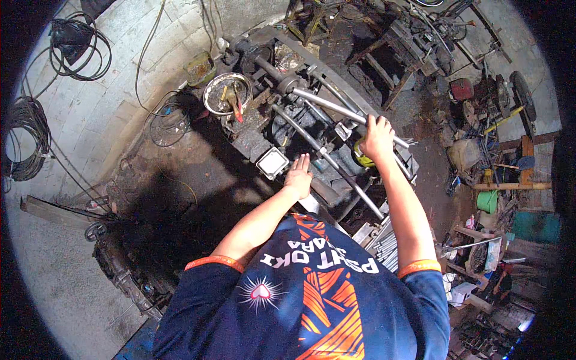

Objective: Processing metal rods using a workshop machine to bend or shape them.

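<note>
A long steel rod (333, 107) runs out of a round chuck (288, 83) on a greasy lathe-like machine (251, 143). My right hand (378, 139) lies over the rod toward its near right end, fingers curled round it. Under that hand a yellow-green object (362, 156) partly shows; its kind is hidden. My left hand (298, 177) rests on the machine's near edge with its fingers stretched out, beside a white square box (272, 163). Another bar (354, 185) slants across the machine between my two arms.
A round pan (228, 94) holding a red-handled brush stands at the machine's far left. Cable coils (27, 138) hang on the left wall. Bundled metal rods (384, 246) lie close to my right arm. Cluttered parts and a green container (487, 201) line the right side.
</note>
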`<action>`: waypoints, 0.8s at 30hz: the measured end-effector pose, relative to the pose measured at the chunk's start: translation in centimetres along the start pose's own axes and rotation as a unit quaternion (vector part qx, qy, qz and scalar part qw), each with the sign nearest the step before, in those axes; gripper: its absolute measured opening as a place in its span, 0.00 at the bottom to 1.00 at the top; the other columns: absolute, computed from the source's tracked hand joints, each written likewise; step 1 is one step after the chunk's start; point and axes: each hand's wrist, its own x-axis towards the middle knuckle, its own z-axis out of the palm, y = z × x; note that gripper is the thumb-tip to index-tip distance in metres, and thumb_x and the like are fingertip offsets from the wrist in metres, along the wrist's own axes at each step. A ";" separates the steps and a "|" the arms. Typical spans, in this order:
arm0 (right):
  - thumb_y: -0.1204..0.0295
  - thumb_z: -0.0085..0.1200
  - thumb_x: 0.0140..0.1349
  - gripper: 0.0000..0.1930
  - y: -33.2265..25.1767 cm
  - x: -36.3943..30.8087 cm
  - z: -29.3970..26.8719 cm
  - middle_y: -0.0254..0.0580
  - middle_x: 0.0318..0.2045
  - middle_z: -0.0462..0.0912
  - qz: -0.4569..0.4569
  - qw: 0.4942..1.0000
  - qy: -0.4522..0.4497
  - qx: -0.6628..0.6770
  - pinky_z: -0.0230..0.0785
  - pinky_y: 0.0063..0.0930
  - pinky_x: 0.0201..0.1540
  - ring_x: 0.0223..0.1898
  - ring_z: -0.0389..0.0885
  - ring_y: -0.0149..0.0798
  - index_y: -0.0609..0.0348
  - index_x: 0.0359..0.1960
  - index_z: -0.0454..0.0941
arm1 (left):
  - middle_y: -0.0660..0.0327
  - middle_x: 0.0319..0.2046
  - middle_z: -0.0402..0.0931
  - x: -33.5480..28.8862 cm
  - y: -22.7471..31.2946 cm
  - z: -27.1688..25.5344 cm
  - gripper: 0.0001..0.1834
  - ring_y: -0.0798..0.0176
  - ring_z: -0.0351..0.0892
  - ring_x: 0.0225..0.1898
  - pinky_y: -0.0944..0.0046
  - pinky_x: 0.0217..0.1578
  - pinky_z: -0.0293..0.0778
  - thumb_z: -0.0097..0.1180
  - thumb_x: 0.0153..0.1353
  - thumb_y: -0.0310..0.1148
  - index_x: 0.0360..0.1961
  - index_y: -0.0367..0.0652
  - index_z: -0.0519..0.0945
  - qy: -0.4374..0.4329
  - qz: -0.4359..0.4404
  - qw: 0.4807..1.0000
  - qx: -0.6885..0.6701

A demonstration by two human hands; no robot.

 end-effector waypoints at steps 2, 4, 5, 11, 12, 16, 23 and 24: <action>0.73 0.59 0.43 0.35 -0.1 0.1 -0.1 0.56 0.50 0.69 -0.003 1.000 0.006 -0.001 0.63 0.51 0.52 0.50 0.70 0.57 0.55 0.58 0.65 | 0.40 0.70 0.41 0.0 -0.1 0.3 0.22 0.44 0.40 0.72 0.51 0.70 0.41 0.58 0.51 0.36 0.47 0.37 0.79 0.008 -0.003 1.000 0.000; 0.73 0.59 0.42 0.36 -0.3 0.1 -0.4 0.56 0.50 0.68 0.003 1.000 -0.013 0.000 0.63 0.51 0.53 0.51 0.69 0.57 0.54 0.59 0.64 | 0.40 0.70 0.41 0.0 -0.1 0.3 0.22 0.44 0.40 0.72 0.51 0.70 0.41 0.58 0.51 0.37 0.47 0.38 0.79 0.015 -0.004 1.000 0.000; 0.73 0.59 0.42 0.36 -0.2 0.2 -0.3 0.56 0.50 0.68 0.002 1.000 -0.013 0.001 0.63 0.51 0.53 0.51 0.69 0.57 0.54 0.59 0.64 | 0.39 0.70 0.41 0.0 -0.2 0.3 0.23 0.44 0.40 0.72 0.51 0.70 0.41 0.59 0.50 0.38 0.47 0.38 0.79 0.009 -0.001 1.000 0.002; 0.72 0.59 0.41 0.35 0.4 0.1 0.0 0.59 0.50 0.67 -0.010 1.000 -0.005 0.009 0.64 0.53 0.51 0.51 0.69 0.60 0.57 0.57 0.63 | 0.39 0.70 0.40 0.1 -0.2 0.5 0.25 0.44 0.39 0.72 0.52 0.70 0.40 0.61 0.49 0.40 0.48 0.38 0.78 0.006 0.002 1.000 0.000; 0.73 0.60 0.40 0.37 0.3 0.1 0.0 0.57 0.50 0.68 -0.002 1.000 -0.015 0.007 0.64 0.51 0.52 0.51 0.69 0.59 0.55 0.58 0.63 | 0.39 0.70 0.39 0.1 -0.3 0.8 0.25 0.44 0.38 0.72 0.52 0.70 0.39 0.61 0.49 0.40 0.48 0.38 0.78 0.020 0.001 1.000 -0.002; 0.73 0.62 0.39 0.37 0.4 -0.2 0.2 0.54 0.48 0.69 0.004 1.000 0.010 0.009 0.64 0.50 0.52 0.50 0.70 0.57 0.54 0.58 0.64 | 0.39 0.70 0.38 0.3 -0.3 1.1 0.26 0.44 0.37 0.72 0.52 0.70 0.39 0.61 0.49 0.41 0.48 0.39 0.78 0.020 0.000 1.000 0.006; 0.74 0.62 0.39 0.36 0.1 -0.2 0.1 0.54 0.48 0.69 0.007 1.000 0.009 0.020 0.64 0.50 0.50 0.49 0.70 0.57 0.55 0.56 0.65 | 0.39 0.70 0.40 0.1 0.0 0.2 0.26 0.44 0.39 0.72 0.52 0.70 0.39 0.60 0.49 0.40 0.48 0.39 0.78 0.001 -0.003 1.000 0.017; 0.74 0.61 0.39 0.36 0.1 -0.2 0.0 0.54 0.48 0.69 0.006 1.000 0.011 0.017 0.64 0.50 0.50 0.49 0.70 0.57 0.55 0.56 0.65 | 0.40 0.70 0.41 0.0 0.0 0.1 0.25 0.44 0.39 0.72 0.52 0.70 0.40 0.60 0.49 0.40 0.48 0.39 0.78 0.001 -0.004 1.000 0.016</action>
